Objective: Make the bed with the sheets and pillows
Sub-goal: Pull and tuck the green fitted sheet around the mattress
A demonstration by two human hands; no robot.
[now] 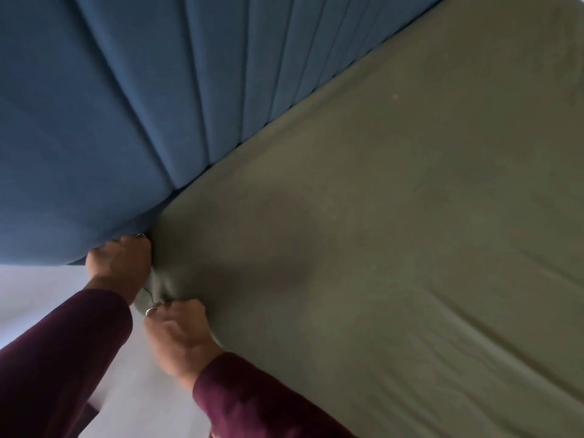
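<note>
An olive-green sheet (395, 232) covers the mattress and fills the right half of the head view, with soft creases toward the lower right. At the mattress corner beside the headboard, my left hand (121, 263) grips the bunched sheet edge with its fingers curled under. My right hand (180, 336) holds the same sheet edge a little nearer to me, fingers tucked round the fabric. Both arms wear dark red sleeves. No pillows are in view.
A blue padded headboard (142, 105) with vertical channels stands along the upper left, meeting the mattress along a diagonal line. A pale wall or floor surface (38, 298) shows at the lower left beside the bed corner.
</note>
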